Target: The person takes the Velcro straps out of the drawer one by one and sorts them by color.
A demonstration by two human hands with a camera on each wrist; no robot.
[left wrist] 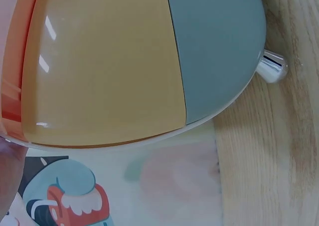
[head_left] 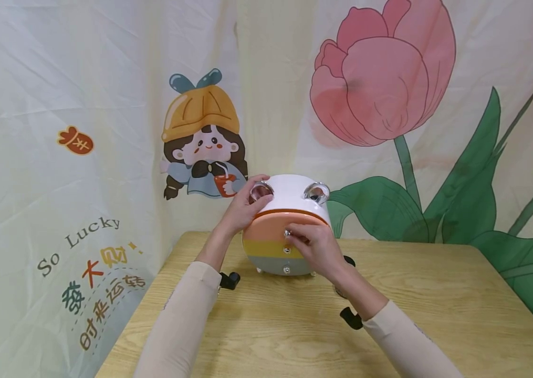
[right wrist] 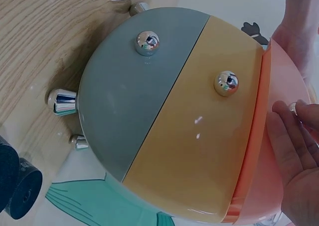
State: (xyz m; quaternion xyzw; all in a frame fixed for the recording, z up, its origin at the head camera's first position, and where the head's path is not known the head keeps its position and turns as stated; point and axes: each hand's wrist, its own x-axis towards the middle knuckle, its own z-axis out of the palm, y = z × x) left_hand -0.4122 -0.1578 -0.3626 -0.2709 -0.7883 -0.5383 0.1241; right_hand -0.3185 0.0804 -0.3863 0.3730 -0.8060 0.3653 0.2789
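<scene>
A small white chest of drawers (head_left: 290, 184) stands on the table, with two silver rings on top. Its rounded front has a pinkish-orange drawer (head_left: 266, 227), a yellow drawer (right wrist: 199, 121) and a grey-blue drawer (right wrist: 134, 91), each with a round silver knob. The top drawer juts out slightly, its orange side showing in the right wrist view. My right hand (head_left: 315, 247) pinches the top knob (head_left: 287, 232) between thumb and fingers. My left hand (head_left: 244, 207) grips the chest's upper left at the silver ring (head_left: 261, 190), thumb in front.
Short silver feet (right wrist: 64, 102) raise the chest off the wooden table (head_left: 271, 331). Black pieces (head_left: 230, 281) show beside both wrists in the head view. Close behind the table hangs a printed curtain (head_left: 275, 105) with tulips and a cartoon figure.
</scene>
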